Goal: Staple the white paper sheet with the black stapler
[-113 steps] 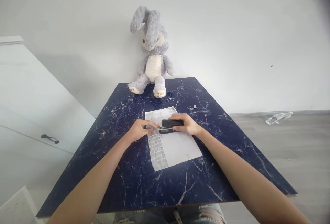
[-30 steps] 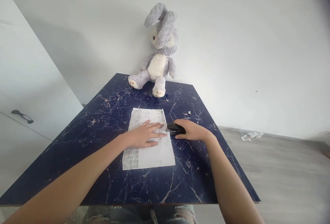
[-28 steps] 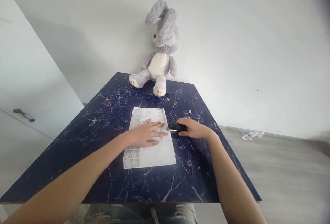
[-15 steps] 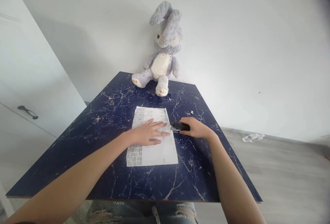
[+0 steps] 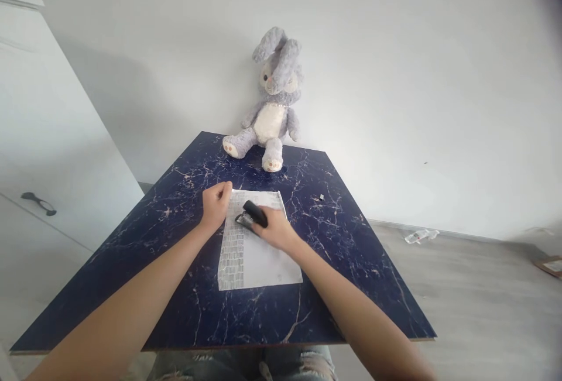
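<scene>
A white sheet of paper [image 5: 263,258] with a printed strip down its left side lies on the dark blue marbled table [image 5: 175,287]. My right hand [image 5: 274,230] is closed around a black stapler [image 5: 252,215], which is held over the upper part of the sheet, its nose pointing toward the far left corner. My left hand [image 5: 215,205] is curled at that far left corner of the paper, its fingers pinching the sheet's edge.
A grey and white plush rabbit [image 5: 272,100] sits against the wall at the table's far edge. A tiny object [image 5: 321,197] lies on the table to the right. A white cabinet [image 5: 48,153] stands left. A plastic bottle [image 5: 419,235] lies on the floor.
My right hand has carried the stapler from the paper's right edge leftward onto the sheet. My left hand has left its flat hold on the paper and curled at the far left corner.
</scene>
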Motion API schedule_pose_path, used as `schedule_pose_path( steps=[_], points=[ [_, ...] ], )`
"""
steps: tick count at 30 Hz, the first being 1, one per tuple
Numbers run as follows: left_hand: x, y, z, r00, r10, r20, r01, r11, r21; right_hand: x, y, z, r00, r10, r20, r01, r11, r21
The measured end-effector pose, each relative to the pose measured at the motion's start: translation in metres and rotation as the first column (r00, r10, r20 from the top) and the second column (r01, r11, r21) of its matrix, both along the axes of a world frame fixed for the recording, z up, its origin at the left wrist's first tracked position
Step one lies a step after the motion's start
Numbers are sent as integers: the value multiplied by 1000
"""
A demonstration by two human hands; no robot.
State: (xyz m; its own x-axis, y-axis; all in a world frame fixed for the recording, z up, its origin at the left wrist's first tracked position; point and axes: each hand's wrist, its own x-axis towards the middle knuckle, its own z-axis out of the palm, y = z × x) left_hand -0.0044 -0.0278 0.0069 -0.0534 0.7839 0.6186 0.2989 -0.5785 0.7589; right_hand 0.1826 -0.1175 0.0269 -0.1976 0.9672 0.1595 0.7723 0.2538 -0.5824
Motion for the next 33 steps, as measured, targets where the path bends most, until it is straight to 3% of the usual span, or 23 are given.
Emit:
schedule_pose_path(
  steps=[2,5,14,16,18,20,21,23,25,26,27,29,33],
  points=[
    [-4,7,-3,998,22,51,-18,998,-63,-13,-6,-7,997,3,75,1,999,-51],
    [-3,9,-5,999,-9,40,12,996,-86,2,-25,-10,993,1,118,7,998,-60],
    [2,2,0,993,-105,-45,102,992,-80,135,-110,-10,992,-128,0,126,977,-169],
    [2,4,-2,994,-106,-33,103,991,-86,159,-108,-9,987,-132,-93,116,981,-158],
    [3,7,-5,993,-115,33,118,986,-116,180,-90,-8,966,-208,-156,201,978,-61],
    [3,12,-5,967,-155,202,193,964,-183,194,-59,-11,943,-325,-65,329,943,55],
    [1,15,-5,928,-203,312,282,930,-234,197,-42,-15,934,-355,35,350,931,101],
    [-7,22,-2,788,-310,532,524,792,-313,196,-9,-27,915,-344,212,334,939,80],
    [-21,30,3,627,-366,688,708,635,-307,186,15,-42,873,-321,368,338,941,19],
    [-30,34,5,567,-367,738,749,601,-277,178,23,-49,852,-305,426,336,942,3],
    [-40,38,6,525,-354,774,757,610,-234,169,29,-54,834,-292,469,330,944,2],
    [-60,45,6,475,-325,818,708,693,-135,149,36,-61,813,-281,509,316,948,18],
    [-87,52,4,436,-327,839,562,827,31,100,54,-58,802,-304,514,353,935,3]
  ],
)
